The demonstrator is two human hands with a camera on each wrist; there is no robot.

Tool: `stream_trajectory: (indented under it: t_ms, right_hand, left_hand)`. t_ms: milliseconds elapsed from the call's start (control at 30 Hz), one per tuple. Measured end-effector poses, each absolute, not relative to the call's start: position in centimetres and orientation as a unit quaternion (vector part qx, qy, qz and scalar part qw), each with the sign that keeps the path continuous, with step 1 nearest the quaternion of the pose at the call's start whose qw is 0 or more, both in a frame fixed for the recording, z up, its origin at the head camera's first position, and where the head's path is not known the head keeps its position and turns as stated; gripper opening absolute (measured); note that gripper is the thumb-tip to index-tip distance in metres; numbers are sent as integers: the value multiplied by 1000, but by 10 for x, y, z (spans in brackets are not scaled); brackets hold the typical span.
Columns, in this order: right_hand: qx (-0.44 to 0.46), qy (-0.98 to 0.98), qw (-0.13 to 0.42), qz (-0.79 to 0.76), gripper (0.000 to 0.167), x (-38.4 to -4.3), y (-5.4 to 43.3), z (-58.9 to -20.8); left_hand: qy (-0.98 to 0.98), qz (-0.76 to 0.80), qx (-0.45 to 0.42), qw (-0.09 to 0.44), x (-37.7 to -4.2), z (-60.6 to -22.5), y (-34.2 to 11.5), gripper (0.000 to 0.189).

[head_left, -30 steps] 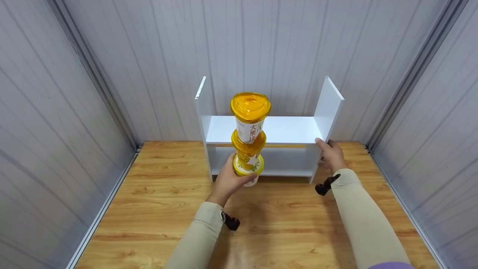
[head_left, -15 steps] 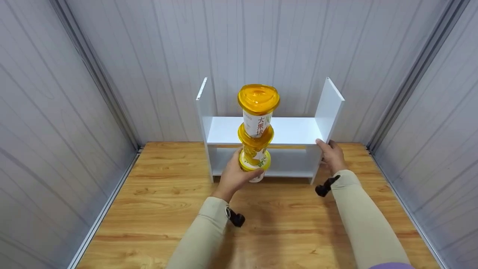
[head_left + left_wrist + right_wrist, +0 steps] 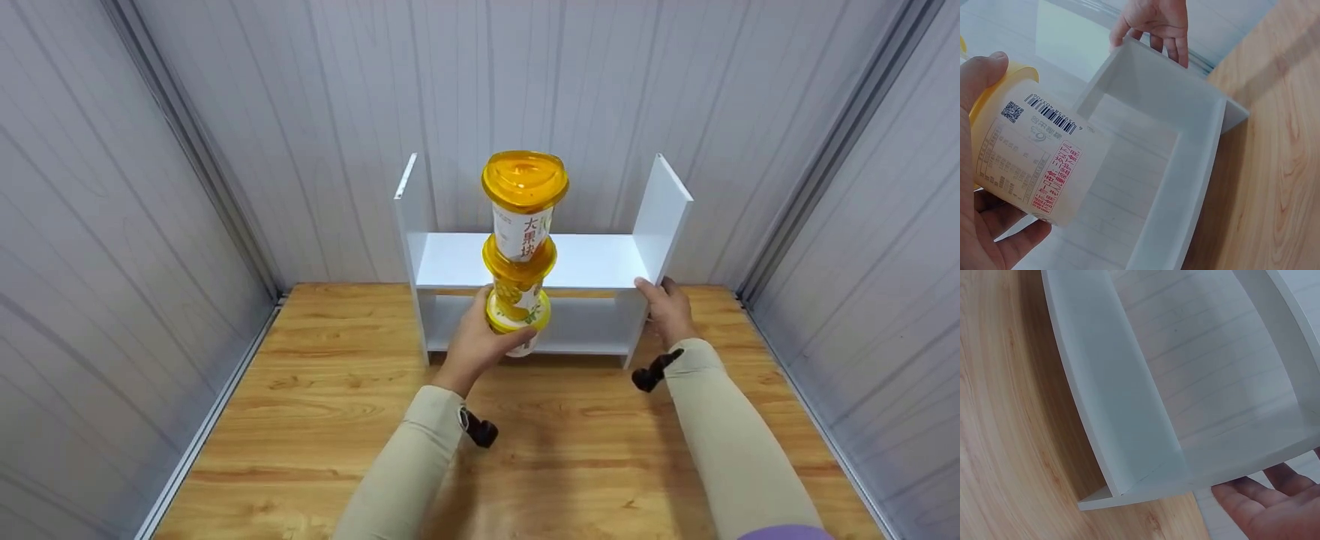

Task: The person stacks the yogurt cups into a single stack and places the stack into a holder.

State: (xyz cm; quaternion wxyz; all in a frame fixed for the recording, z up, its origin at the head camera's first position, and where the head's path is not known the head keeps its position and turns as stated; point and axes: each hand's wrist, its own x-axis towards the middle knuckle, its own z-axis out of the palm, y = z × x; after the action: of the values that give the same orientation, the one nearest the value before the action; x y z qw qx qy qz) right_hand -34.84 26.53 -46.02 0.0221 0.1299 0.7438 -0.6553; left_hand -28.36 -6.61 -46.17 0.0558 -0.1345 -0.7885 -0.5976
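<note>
My left hand (image 3: 480, 339) grips the bottom of a stack of fruit jelly cups (image 3: 523, 236), thumb in front and fingers behind. The cups have orange-yellow lids and white labels, and the stack stands upright in front of a small white shelf unit (image 3: 592, 259). In the left wrist view, the bottom cup (image 3: 1039, 152) shows a barcode and red print. My right hand (image 3: 670, 311) holds the shelf's right side panel, thumb on its front edge near the upper board. Right fingers (image 3: 1275, 506) show along the panel's outer side in the right wrist view.
The shelf has a lower board (image 3: 577, 351) and two upright side panels, and stands on a wood-grain surface (image 3: 315, 420) near the back wall (image 3: 525, 90). Grey panelled walls close in both sides. Black cameras sit on both wrists.
The left hand has moved the jelly cup stack up and to the right, across the front of the shelf. The right hand stays on the side panel.
</note>
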Motion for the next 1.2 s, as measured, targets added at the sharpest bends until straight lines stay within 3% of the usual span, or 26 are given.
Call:
stream_trajectory:
  t_ms: [333, 1200]
  right_hand:
    - [120, 736, -19, -666, 85, -349, 267, -464]
    - [119, 746, -22, -655, 89, -342, 262, -464]
  left_hand:
    - [-802, -586, -109, 44, -284, -448, -59, 92]
    - [-797, -587, -124, 68, -291, -413, -58, 89]
